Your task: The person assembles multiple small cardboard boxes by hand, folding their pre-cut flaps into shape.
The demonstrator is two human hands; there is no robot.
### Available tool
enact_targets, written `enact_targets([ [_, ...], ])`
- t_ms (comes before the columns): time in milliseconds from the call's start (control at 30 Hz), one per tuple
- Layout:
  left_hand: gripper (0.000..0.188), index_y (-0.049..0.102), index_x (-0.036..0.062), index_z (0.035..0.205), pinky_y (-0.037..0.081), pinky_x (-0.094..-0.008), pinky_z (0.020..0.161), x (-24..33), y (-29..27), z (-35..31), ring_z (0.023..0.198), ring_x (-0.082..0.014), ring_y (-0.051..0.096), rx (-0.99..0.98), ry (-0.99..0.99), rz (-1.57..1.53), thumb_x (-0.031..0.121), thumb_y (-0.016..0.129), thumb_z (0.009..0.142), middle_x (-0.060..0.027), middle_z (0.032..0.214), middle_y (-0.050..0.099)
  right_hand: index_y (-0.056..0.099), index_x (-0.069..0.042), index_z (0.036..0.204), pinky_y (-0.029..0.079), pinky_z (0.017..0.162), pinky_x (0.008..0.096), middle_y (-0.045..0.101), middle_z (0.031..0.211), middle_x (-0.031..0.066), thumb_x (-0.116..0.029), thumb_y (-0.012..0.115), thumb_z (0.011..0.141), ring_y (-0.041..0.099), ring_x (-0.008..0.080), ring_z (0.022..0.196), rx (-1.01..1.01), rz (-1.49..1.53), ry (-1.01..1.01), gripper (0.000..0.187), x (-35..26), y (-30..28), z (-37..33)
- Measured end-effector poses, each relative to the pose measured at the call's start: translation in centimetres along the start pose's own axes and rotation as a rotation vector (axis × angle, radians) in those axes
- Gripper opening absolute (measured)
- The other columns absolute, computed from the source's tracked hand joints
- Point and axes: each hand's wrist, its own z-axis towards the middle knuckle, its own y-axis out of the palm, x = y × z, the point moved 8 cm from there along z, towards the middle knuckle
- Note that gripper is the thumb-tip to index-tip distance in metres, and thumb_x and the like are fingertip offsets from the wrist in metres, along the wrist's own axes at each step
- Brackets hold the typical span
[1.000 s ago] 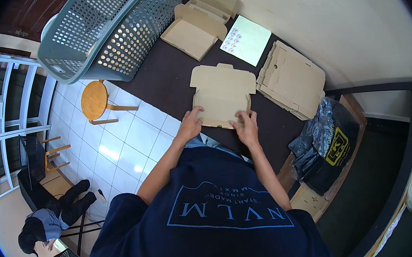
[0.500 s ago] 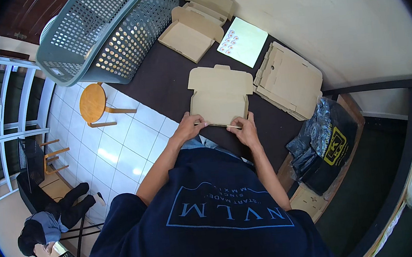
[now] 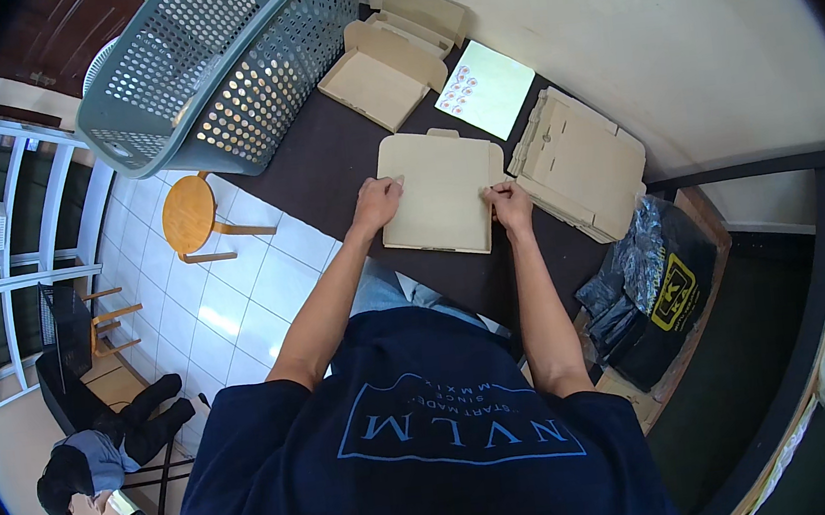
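Note:
A flat brown cardboard box (image 3: 442, 199) lies on the dark table in front of me, its side flaps lying along the left and right edges. My left hand (image 3: 380, 204) has curled fingers at the left edge, on the flap there. At the opposite edge my right hand (image 3: 511, 205) pinches the right flap between thumb and fingers. A small tab sticks out at the far edge of the box.
Right of the box lies a stack of flattened cardboard boxes (image 3: 584, 164). Beyond it are a sheet of stickers (image 3: 485, 89) and open boxes (image 3: 378, 75). A grey-green perforated basket (image 3: 261, 102) stands far left, near a wooden stool (image 3: 189, 216). Someone sits at lower left (image 3: 102, 456).
Both hands have moved from the near edge up to the left and right sides of the box. The near panel now lies folded over the inside.

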Motion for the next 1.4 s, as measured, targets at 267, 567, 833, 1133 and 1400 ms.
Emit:
enact_targets([
  [267,0.056,0.046,-0.0001,0.127,0.053,-0.0364,0.075,-1.9,-2.4,-1.7,0.083,-0.0308,0.067,0.198,-0.319,-0.324,0.018,0.071,0.080,-0.0159,0.094,0.066,0.045,0.001,0.119,0.049,0.088,0.0382,0.069,0.089,0.0133,-0.018,0.085,0.064,0.066,0.0267,0.088,0.210,-0.175,0.112,0.071,-0.5,-1.0,-2.1],
  [567,0.042,0.056,0.0038,0.116,0.052,-0.0409,0.076,-0.9,-1.0,-3.3,0.079,-0.0305,0.067,0.032,-0.177,-0.337,0.025,0.067,0.081,-0.0167,0.089,0.067,0.060,-0.003,0.095,0.043,0.047,0.0257,0.064,0.075,0.0048,-0.004,0.071,0.080,0.054,0.0098,0.055,0.104,0.156,0.056,0.019,0.5,0.1,-2.8],
  [833,0.030,0.062,0.0005,0.101,0.051,-0.0416,0.074,-0.5,-1.9,-4.2,0.079,-0.0372,0.066,0.177,-0.167,-0.277,0.027,0.057,0.088,-0.0217,0.085,0.067,0.061,-0.002,0.084,0.045,0.051,0.0259,0.061,0.073,0.0039,-0.007,0.060,0.084,0.056,0.0111,0.059,0.171,0.086,0.030,0.005,1.0,-0.9,-2.7],
  [1133,0.026,0.065,0.0019,0.103,0.051,-0.0410,0.075,0.8,-1.6,-5.1,0.082,-0.0338,0.066,0.271,-0.089,-0.406,0.022,0.061,0.087,-0.0215,0.088,0.065,0.055,-0.002,0.079,0.046,0.068,0.0325,0.060,0.074,0.0066,-0.012,0.063,0.075,0.056,0.0178,0.070,0.272,-0.310,-0.255,0.014,-1.7,-1.4,-4.5],
  [1400,0.025,0.065,0.0008,0.107,0.052,-0.0367,0.079,0.2,-1.1,-6.3,0.087,-0.0296,0.067,0.313,-0.102,-0.542,0.018,0.062,0.088,-0.0196,0.096,0.062,0.052,-0.002,0.086,0.048,0.070,0.0360,0.061,0.080,0.0122,-0.012,0.065,0.077,0.060,0.0237,0.071,0.165,-0.082,-0.169,0.019,-3.4,-1.8,-6.1],
])
